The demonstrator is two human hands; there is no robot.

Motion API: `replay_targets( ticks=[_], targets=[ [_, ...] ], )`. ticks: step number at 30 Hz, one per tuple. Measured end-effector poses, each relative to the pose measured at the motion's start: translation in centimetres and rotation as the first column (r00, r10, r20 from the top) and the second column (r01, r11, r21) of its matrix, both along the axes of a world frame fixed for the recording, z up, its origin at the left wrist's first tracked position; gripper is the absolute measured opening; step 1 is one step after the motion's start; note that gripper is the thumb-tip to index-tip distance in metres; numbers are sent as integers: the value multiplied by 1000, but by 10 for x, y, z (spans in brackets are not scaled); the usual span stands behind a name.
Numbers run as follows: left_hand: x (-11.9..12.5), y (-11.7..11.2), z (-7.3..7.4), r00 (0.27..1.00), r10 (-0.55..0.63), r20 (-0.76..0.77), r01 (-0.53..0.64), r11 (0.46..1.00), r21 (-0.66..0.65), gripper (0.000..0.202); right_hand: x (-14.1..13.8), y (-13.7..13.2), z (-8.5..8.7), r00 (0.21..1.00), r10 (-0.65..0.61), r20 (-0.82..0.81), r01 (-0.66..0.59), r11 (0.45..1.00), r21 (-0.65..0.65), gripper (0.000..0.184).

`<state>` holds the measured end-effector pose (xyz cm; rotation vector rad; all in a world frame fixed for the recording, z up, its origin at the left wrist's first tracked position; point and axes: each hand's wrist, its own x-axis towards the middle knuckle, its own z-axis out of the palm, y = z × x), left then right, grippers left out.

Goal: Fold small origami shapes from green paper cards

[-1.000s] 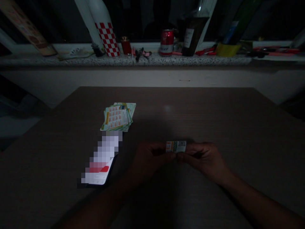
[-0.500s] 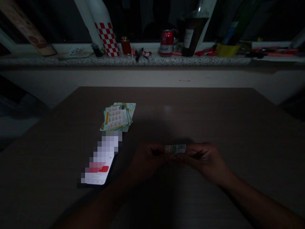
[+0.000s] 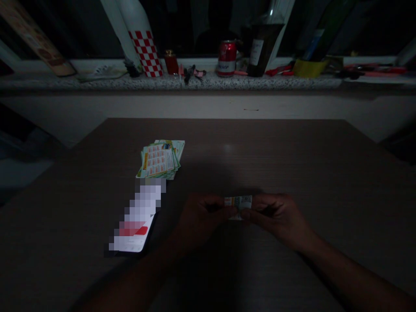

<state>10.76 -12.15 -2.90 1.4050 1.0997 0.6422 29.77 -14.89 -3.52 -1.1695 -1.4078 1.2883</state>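
In dim light, both my hands meet low over the dark table (image 3: 292,147). My left hand (image 3: 201,221) and my right hand (image 3: 279,219) each pinch one end of a small printed card (image 3: 238,202), which is tipped almost flat between my fingertips. Its face shows orange, green and white print. A loose stack of similar printed cards (image 3: 160,159) lies to the upper left. A phone (image 3: 138,219) with a lit screen lies just left of my left hand.
A stone window ledge (image 3: 97,82) runs along the back. On it stand a red-and-white checked object (image 3: 146,47), a small red jar (image 3: 171,61), a red can (image 3: 226,57), a dark bottle (image 3: 261,43), a yellow tape roll (image 3: 308,67) and small items.
The card has tilted down, showing less of its face, and dropped slightly between my fingers. Both hands have stayed in place.
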Motion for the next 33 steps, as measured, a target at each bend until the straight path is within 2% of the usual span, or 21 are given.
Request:
replay_targets(
  ticks=[2, 6, 9, 14, 19, 24, 29, 33],
  targets=[
    [0, 0, 0, 1000, -4, -7, 4, 1000, -4, 16, 0, 0, 1, 1000, -25, 1, 25, 999, 22, 7],
    [1, 0, 0, 999, -18, 31, 18, 1000, -22, 14, 1, -1, 2, 998, -40, 50, 36, 997, 66, 17],
    [1, 0, 0, 996, 4, 85, -4, 1000, 2, 14, 1, -1, 1, 999, -23, 44, 21, 998, 54, 16],
    [0, -1, 1, 999, 35, 25, -36, 997, 63, 14, 0, -1, -1, 999, -33, 2, 33, 999, 35, 10],
    [2, -2, -1, 994, -9, 107, 6, 1000, 28, 14, 2, -2, 0, 998, -41, 38, 37, 995, 92, 7],
    [2, -3, 0, 997, 12, 79, -17, 998, 63, 10, 3, -2, -1, 998, -47, 48, 43, 997, 68, 9],
    [1, -3, 1, 995, -27, 95, 19, 996, 86, 10, 2, -1, 0, 999, -26, 36, 23, 997, 71, 8],
    [1, -3, 0, 992, 48, 118, -61, 992, 109, 9, 0, -1, -1, 999, 12, -48, -12, 1000, 9, 8]
  ],
)
